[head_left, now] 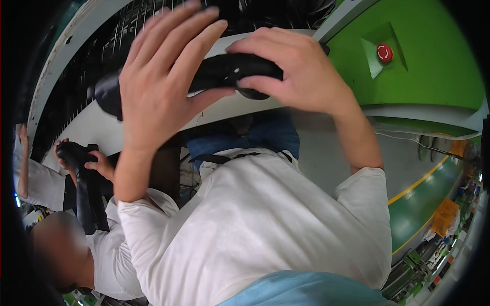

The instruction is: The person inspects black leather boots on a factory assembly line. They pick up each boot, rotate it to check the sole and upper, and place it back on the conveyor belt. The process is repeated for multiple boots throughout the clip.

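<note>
Factory surroundings fill the background: a white machine frame (81, 127) with a dark slotted rack (102, 56) runs across the upper left, and a green painted panel (434, 56) stands on the upper right.

At the far left a co-worker in a white shirt holds a long black part (84, 178) upright; the co-worker's hand (99, 166) is wrapped around its rounded top end.

Moving to the center, the person's left hand (158, 86) is raised in front of the rack. Its fingers (178, 35) are straight and a little spread, and the thumb presses under a black object (224, 74). This black object is smooth, matte and curved, like a moulded plastic or rubber piece, and it lies between both hands, just in front of the white frame. The person's white shirt (255, 224) looks like soft woven cloth and covers the lower middle.

Further right, the right hand (296, 71) is closed on the other end of the black object, fingers curled over the top and thumb below.

On the green panel sits a round red button (384, 52) inside a shallow recess. At the lower right, a green floor (423, 204) with a yellow line (416, 183) curves away, and an orange box (445, 217) stands there; its content cannot be seen.
</note>
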The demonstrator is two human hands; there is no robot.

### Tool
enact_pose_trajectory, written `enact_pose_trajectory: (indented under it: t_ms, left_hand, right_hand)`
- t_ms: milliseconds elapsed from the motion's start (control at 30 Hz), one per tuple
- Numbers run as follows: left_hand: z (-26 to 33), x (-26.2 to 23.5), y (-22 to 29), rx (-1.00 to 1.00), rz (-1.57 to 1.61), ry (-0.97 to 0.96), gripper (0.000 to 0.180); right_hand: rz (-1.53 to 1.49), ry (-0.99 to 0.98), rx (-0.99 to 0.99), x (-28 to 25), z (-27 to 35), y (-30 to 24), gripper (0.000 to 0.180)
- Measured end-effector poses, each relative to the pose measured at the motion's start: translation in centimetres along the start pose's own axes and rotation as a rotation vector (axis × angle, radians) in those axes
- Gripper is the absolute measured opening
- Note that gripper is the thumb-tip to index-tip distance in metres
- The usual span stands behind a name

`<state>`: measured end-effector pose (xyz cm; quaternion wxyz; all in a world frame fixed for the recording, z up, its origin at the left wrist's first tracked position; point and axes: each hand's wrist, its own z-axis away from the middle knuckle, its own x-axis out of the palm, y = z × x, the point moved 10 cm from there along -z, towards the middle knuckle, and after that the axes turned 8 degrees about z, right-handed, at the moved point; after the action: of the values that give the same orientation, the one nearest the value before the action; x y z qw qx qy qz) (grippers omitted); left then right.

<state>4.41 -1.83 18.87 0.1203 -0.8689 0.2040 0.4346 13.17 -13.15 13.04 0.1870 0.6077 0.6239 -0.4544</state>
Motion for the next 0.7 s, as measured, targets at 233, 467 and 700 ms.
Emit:
enact_pose_trajectory:
  t_ms: [233, 467, 700]
  left_hand:
    - [3.3, 4.8, -2.8, -0.178, 0.221, -0.473, 0.068]
    - [2.1, 5.5, -3.3, -0.154, 0.205, -0.483, 0.067]
    - [1.2, 6.1, -3.3, -0.121, 0.195, -0.425, 0.063]
  right_hand:
    - [-0.547, 0.479, 0.311, 1.4, 6.7, 7.7, 0.061]
    - [-0.491, 0.668, 0.305, 5.7, 6.6, 5.8, 0.060]
    - [-0.481, 0.768, 0.319, 4.8, 6.1, 6.3, 0.047]
